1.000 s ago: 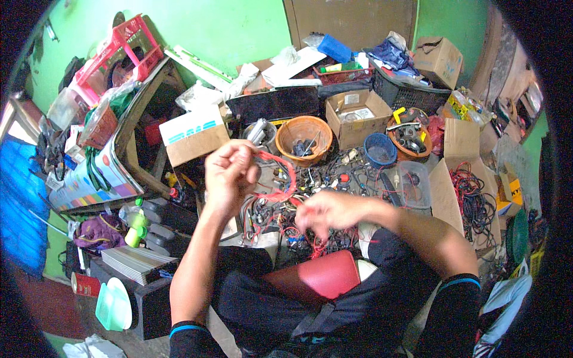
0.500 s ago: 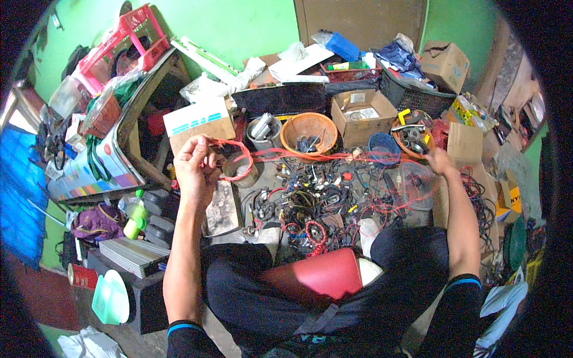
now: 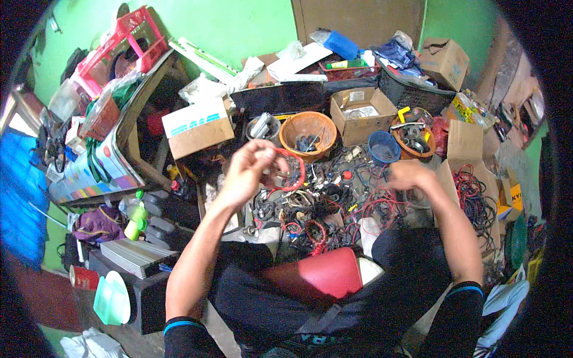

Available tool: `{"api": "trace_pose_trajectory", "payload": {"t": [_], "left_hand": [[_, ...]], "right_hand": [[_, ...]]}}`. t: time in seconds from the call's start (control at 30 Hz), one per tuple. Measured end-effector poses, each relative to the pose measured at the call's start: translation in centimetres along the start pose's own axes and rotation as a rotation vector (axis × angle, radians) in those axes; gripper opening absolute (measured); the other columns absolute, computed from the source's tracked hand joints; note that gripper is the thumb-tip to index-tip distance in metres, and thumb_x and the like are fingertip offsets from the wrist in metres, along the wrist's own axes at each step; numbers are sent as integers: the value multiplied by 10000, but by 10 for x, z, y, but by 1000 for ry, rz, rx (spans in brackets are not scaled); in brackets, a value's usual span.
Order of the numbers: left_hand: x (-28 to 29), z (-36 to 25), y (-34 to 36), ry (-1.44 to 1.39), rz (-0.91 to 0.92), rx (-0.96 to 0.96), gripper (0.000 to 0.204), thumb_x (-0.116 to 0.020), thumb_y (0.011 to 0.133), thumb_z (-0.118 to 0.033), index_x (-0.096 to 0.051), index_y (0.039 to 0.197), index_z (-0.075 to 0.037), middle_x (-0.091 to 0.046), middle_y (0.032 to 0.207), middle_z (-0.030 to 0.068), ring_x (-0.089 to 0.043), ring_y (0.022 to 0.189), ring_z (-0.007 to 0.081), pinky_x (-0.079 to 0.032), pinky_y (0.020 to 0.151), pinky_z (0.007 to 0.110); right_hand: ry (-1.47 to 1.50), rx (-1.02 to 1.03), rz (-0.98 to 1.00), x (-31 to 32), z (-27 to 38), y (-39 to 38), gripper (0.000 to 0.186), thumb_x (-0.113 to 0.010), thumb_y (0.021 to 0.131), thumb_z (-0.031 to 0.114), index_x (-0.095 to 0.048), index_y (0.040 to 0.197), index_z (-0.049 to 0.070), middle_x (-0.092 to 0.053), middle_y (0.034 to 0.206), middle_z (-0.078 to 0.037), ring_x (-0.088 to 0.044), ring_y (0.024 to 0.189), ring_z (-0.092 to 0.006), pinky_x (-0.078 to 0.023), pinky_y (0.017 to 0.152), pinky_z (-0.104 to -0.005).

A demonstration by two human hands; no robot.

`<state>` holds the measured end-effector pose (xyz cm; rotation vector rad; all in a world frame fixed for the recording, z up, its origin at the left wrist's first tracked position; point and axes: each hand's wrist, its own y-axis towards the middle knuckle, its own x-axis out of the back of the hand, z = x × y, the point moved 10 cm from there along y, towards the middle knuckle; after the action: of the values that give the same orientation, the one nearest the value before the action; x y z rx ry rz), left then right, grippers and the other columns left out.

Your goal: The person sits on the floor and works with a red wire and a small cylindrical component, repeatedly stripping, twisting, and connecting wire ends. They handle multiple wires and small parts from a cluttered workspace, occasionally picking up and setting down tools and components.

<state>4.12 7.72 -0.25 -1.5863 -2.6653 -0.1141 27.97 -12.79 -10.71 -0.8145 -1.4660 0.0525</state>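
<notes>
A coil of red wire (image 3: 301, 174) hangs from my left hand (image 3: 250, 174), whose fingers are closed round it in front of my left knee. My right hand (image 3: 413, 175) is bent inward with its fingers curled together, near loose loops of thin red wire (image 3: 385, 206); its fingertips are partly hidden, and the wire seems pinched there. Below and between the hands lies a tangled heap of cables and small connectors (image 3: 316, 206). Within it sits a ring of twisted red cord (image 3: 316, 235).
Behind the heap stand an orange bucket (image 3: 307, 126), a small blue basket (image 3: 384, 147), an orange bowl of tools (image 3: 413, 136) and an open cardboard box (image 3: 362, 113). Another box of cables (image 3: 474, 191) is at right. A red padded piece (image 3: 316, 273) lies between my legs.
Both hands have come inward, the left to the right and the right to the left and down. The red wire stretched between them has gone slack.
</notes>
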Motion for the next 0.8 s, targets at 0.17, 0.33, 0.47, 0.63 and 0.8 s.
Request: {"api": "trace_pose_trajectory", "payload": {"t": [0.17, 0.33, 0.47, 0.63, 0.8], "left_hand": [[-47, -1, 8, 79, 206, -119, 173, -441, 962, -214, -455, 1007, -48, -649, 834, 86, -563, 765, 120, -446, 685, 258], [-35, 8, 21, -45, 97, -145, 183, -481, 949, -204, -483, 952, -21, -629, 744, 67, -489, 568, 70, -406, 528, 208], [-29, 13, 19, 73, 67, -101, 197, -474, 952, -218, -484, 954, -21, -627, 727, 63, -479, 536, 61, -393, 489, 211], [-28, 10, 14, 275, 50, -73, 187, -535, 922, -200, -532, 957, -16, -627, 749, 38, -518, 585, 58, -416, 524, 205], [-18, 2, 11, 292, 2, -20, 197, -578, 888, -134, -576, 987, 37, -623, 740, 49, -560, 539, 71, -423, 436, 213]], "right_hand": [[819, 695, -347, 79, 134, -32, 481, -658, 788, 301, -517, 1169, 45, -625, 1007, -154, -626, 905, -266, -488, 780, -407], [1276, 904, -129, 82, 168, -38, 433, -652, 803, 168, -495, 1178, 20, -616, 996, -80, -598, 926, -156, -482, 803, -296], [1474, 930, 55, 86, 168, -45, 386, -603, 832, 118, -483, 1177, -5, -616, 1004, -94, -593, 935, -141, -485, 802, -299], [1626, 743, -152, 88, 140, -26, 165, -545, 894, 121, -583, 975, -18, -654, 795, -107, -639, 710, -150, -529, 642, -275], [1517, 492, -452, 96, 99, -17, 155, -586, 870, 109, -615, 921, -34, -659, 732, -104, -633, 615, -141, -527, 522, -259]]}}
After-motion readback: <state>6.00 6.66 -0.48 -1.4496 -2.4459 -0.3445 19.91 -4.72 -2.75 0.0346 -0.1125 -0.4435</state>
